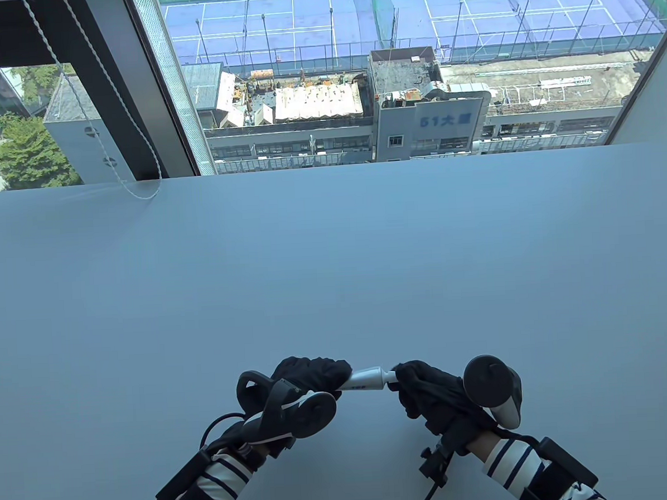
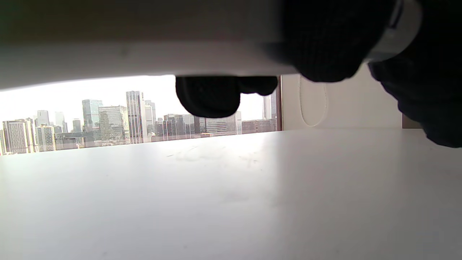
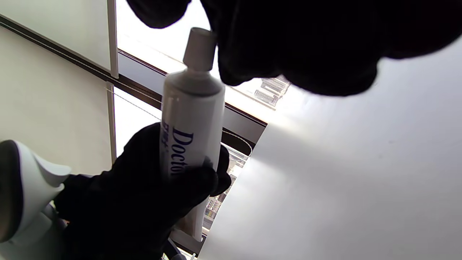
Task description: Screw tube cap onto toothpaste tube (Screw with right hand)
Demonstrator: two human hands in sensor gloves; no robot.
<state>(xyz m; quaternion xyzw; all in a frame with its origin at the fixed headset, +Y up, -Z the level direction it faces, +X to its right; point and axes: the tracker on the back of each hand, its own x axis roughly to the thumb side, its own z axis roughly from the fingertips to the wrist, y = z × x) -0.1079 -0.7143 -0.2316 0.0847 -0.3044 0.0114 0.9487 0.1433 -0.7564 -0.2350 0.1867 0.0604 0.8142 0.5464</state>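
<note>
A white toothpaste tube (image 1: 365, 378) with blue lettering is held level just above the table between both hands. My left hand (image 1: 323, 376) grips the tube body; it also shows in the right wrist view (image 3: 144, 198), wrapped around the tube (image 3: 191, 119). My right hand (image 1: 403, 378) closes over the tube's right end. In the right wrist view the white cap (image 3: 199, 48) sits on the nozzle, with my right fingers (image 3: 288, 47) against its side and the thumb on the other side. In the left wrist view the tube (image 2: 144, 54) is a blurred band under my left fingers (image 2: 209, 95).
The white table (image 1: 334, 272) stretches back to a large window (image 1: 391, 68) along its far edge. A blind cord (image 1: 140, 190) hangs onto the table at the far left.
</note>
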